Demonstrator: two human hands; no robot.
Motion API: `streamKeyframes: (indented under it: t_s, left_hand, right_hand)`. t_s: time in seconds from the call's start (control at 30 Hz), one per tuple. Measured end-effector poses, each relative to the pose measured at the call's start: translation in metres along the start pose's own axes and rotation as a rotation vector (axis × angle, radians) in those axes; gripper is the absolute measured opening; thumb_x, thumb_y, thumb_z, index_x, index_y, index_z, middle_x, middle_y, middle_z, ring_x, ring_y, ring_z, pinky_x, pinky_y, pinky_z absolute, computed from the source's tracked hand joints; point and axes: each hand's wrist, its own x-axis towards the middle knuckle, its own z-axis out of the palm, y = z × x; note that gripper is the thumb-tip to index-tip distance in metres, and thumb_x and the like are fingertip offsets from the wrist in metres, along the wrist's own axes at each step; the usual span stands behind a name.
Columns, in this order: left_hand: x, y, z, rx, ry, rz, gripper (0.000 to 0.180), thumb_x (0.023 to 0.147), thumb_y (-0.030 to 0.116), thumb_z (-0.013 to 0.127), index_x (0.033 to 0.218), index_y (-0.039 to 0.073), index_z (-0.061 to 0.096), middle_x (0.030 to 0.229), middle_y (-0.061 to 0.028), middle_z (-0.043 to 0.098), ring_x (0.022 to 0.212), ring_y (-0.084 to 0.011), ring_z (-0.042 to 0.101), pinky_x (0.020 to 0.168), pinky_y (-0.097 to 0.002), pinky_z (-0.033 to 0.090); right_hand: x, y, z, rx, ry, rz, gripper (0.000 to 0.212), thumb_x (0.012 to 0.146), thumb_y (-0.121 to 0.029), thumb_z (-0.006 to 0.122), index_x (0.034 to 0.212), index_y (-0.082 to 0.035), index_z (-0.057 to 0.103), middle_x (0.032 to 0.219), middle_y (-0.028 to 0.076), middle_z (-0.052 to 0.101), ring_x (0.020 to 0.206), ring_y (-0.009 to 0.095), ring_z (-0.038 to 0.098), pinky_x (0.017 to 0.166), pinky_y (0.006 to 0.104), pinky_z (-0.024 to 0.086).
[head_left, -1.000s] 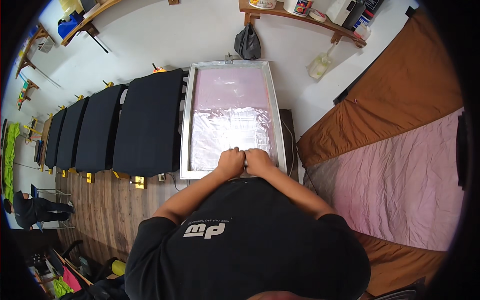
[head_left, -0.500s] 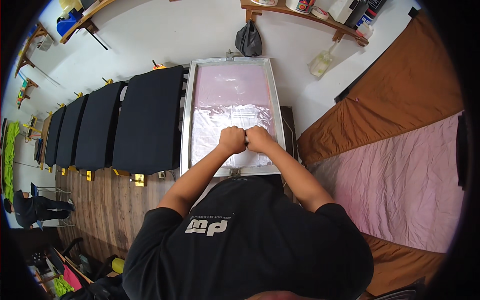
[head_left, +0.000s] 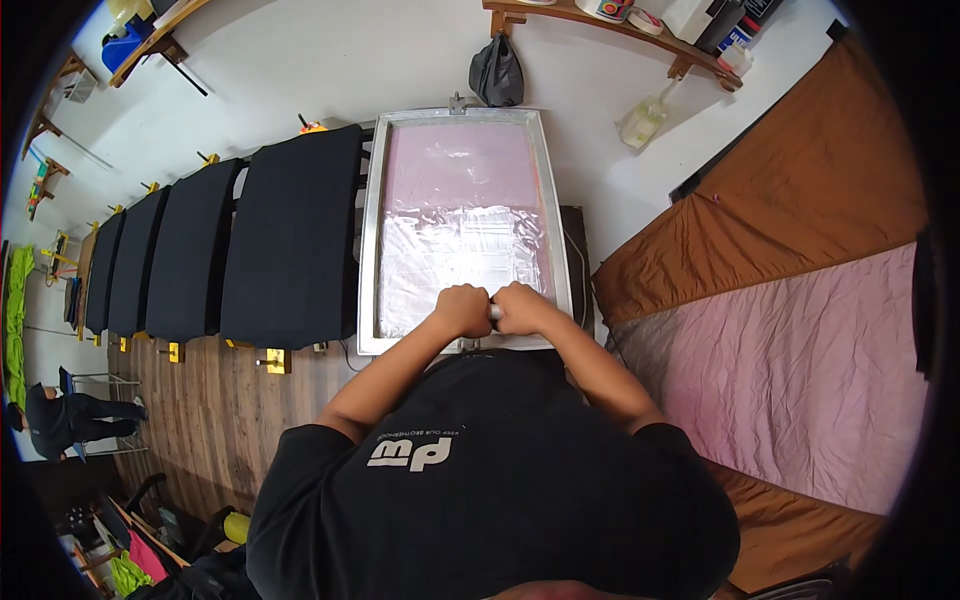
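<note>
A printing screen [head_left: 372, 235] with a silver metal frame lies before me, clamped at its far and near ends. Its far half is pale pink; the nearer half is shiny and wrinkled like clear film. Low over this shiny part, my left hand [head_left: 463, 311] and my right hand [head_left: 524, 309] are closed side by side. Both grip a squeegee [head_left: 495, 312], of which only a short grey piece of handle shows between the fists. My hands hide the rest of it, blade included. The near clamp is partly covered by my forearms and shirt.
Several black-covered boards [head_left: 292, 240] stand in a row to the left, with yellow clamps [head_left: 275, 361]. Brown and pink cloth [head_left: 770, 370] hangs at the right. A grey bag [head_left: 497, 72] hangs below a wooden shelf [head_left: 600, 28]. Another person [head_left: 75, 422] is at far left.
Both fists have moved toward me, from the lower middle of the screen to near its front edge, still gripping the squeegee. More of the shiny surface shows beyond them.
</note>
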Motion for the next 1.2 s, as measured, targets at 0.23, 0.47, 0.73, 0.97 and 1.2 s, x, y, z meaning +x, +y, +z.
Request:
streamKeyframes:
  t_s: [0.23, 0.47, 0.73, 0.97, 1.2]
  left_hand:
    - [0.027, -0.009, -0.007, 0.066, 0.351, 0.071, 0.013, 0.07, 0.016, 0.069, 0.076, 0.005, 0.073, 0.08, -0.0182, 0.071, 0.075, -0.0359, 0.071, 0.066, -0.0459, 0.058]
    - [-0.007, -0.012, 0.05, 0.006, 0.468, 0.23, 0.013, 0.069, 0.011, 0.068, 0.078, 0.002, 0.066, 0.084, -0.0183, 0.065, 0.072, -0.0334, 0.068, 0.062, -0.044, 0.057]
    - [-0.003, -0.006, 0.001, 0.018, 0.06, 0.052, 0.019, 0.073, 0.025, 0.069, 0.075, 0.007, 0.074, 0.078, -0.0196, 0.072, 0.076, -0.0366, 0.073, 0.07, -0.0471, 0.059]
    - [0.041, -0.021, 0.002, 0.046, 0.385, 0.062, 0.016, 0.07, 0.018, 0.071, 0.078, 0.006, 0.074, 0.086, -0.0192, 0.072, 0.08, -0.0345, 0.073, 0.071, -0.0441, 0.06]
    - [0.009, -0.012, 0.021, 0.061, 0.263, 0.131, 0.016, 0.066, 0.022, 0.071, 0.069, 0.006, 0.072, 0.07, -0.0193, 0.07, 0.065, -0.0365, 0.071, 0.064, -0.0459, 0.058]
  right_hand:
    - [0.014, -0.004, -0.024, -0.031, 0.241, 0.088, 0.018, 0.069, -0.009, 0.069, 0.085, -0.001, 0.071, 0.084, 0.023, 0.07, 0.084, 0.044, 0.068, 0.078, 0.0501, 0.056]
    - [-0.013, -0.001, 0.044, -0.071, 0.395, -0.051, 0.016, 0.068, -0.008, 0.068, 0.083, -0.002, 0.066, 0.088, 0.021, 0.067, 0.087, 0.041, 0.066, 0.08, 0.0499, 0.055]
    - [-0.005, -0.006, 0.001, 0.004, 0.088, 0.044, 0.017, 0.065, -0.015, 0.068, 0.074, -0.001, 0.07, 0.077, 0.025, 0.068, 0.077, 0.043, 0.069, 0.073, 0.0499, 0.056]
    - [0.033, 0.006, -0.012, -0.072, 0.308, 0.039, 0.013, 0.069, -0.011, 0.069, 0.079, -0.002, 0.071, 0.084, 0.023, 0.071, 0.081, 0.043, 0.069, 0.076, 0.0515, 0.057]
    - [0.001, -0.002, 0.008, -0.083, 0.148, 0.019, 0.018, 0.063, -0.013, 0.07, 0.076, -0.001, 0.069, 0.078, 0.026, 0.068, 0.078, 0.045, 0.068, 0.074, 0.0508, 0.057]
